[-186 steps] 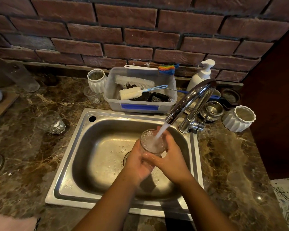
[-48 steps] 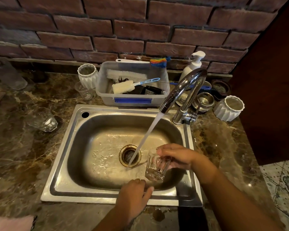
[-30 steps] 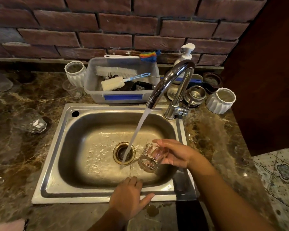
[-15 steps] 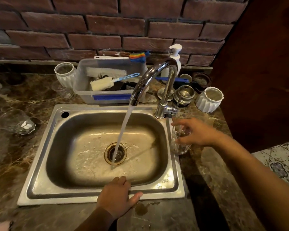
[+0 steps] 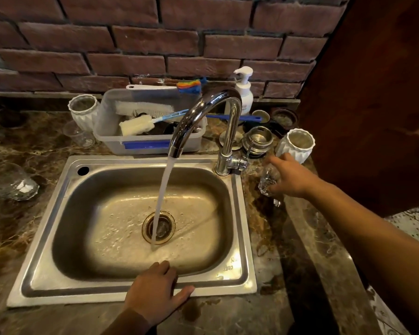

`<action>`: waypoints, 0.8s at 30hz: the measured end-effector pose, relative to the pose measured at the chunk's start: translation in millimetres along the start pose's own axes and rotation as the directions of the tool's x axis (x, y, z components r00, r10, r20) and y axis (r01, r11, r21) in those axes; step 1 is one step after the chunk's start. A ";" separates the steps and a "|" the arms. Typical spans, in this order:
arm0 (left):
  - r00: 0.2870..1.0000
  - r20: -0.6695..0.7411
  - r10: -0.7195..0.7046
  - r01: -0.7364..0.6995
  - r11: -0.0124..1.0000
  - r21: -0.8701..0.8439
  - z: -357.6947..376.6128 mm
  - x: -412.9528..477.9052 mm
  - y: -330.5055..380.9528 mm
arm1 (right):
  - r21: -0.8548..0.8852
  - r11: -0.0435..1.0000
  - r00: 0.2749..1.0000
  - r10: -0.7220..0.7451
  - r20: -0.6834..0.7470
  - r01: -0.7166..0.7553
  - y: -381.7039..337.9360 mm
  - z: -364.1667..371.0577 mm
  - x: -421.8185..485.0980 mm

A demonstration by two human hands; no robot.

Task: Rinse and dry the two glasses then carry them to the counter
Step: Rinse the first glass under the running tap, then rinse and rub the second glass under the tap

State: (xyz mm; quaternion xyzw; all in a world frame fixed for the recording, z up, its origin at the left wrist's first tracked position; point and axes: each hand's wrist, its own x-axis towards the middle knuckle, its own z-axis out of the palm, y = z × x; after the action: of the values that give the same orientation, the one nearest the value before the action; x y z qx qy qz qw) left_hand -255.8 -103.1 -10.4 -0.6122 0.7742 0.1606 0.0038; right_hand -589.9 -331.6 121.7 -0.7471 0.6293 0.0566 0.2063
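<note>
1. Under the right hand (image 5: 292,176) was the glass (image 5: 267,181), gripped by curled fingers, at the counter (image 5: 264,228).
2. Left hand (image 5: 155,291) lay flat, empty, on the sink (image 5: 240,274).
3. Glass judged wet, slippery, brittle; grip its sides.

Dim, warm indoor light, brightest on the brushed steel sink basin (image 5: 121,228) and curved chrome faucet (image 5: 203,105), both with glare. An arm shadow crosses the brown marble desk (image 5: 324,250). Wide-angle bowing bends the red brick wall (image 5: 155,39) lines. Left edge soft; right hand (image 5: 290,177) and its clear faceted glass (image 5: 266,182) motion-smeared.
</note>
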 end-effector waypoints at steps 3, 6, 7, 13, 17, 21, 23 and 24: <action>1.000 -0.001 0.024 -0.024 0.999 0.030 4.4 1.5 -1.6 | 0.002 1.000 1.000 -0.009 0.008 0.009 3.7 3.5 6.3; 0.999 -0.006 0.033 -0.033 0.998 0.053 7.6 1.3 -3.4 | 0.011 1.000 1.000 -0.012 0.018 0.012 6.5 6.7 9.2; 0.999 -0.013 0.037 -0.036 0.998 0.056 8.5 0.9 -3.7 | 0.011 1.000 1.000 -0.011 0.020 0.011 7.1 7.3 9.4; 0.999 -0.002 0.048 -0.047 0.995 0.085 4.4 1.5 -1.2 | -0.033 0.999 0.999 -0.001 0.035 0.002 5.3 11.0 9.8; 0.999 0.044 0.021 -0.023 0.998 0.056 -0.2 -0.1 0.8 | -0.077 0.997 0.999 0.019 0.048 -0.015 0.6 12.5 9.4; 0.994 0.113 -0.011 0.005 0.998 0.057 -8.2 -0.8 3.5 | -0.147 0.988 0.999 0.044 0.014 -0.042 -6.8 16.2 2.0; 0.990 0.140 -0.019 0.012 0.999 0.053 -9.6 -1.2 5.3 | -0.188 0.981 0.998 0.036 -0.044 -0.043 -14.7 21.0 -6.5; 0.993 0.113 -0.018 0.012 0.999 0.051 -8.1 -1.4 5.2 | -0.210 0.977 0.997 0.025 -0.076 -0.041 -19.2 23.8 -11.6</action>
State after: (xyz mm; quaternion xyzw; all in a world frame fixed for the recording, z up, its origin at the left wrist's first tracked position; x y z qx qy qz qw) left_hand -258.8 -102.7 -1.2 -0.6076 0.7720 0.1755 0.0643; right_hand -569.5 -309.6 108.5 -0.7558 0.6392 0.0993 0.1013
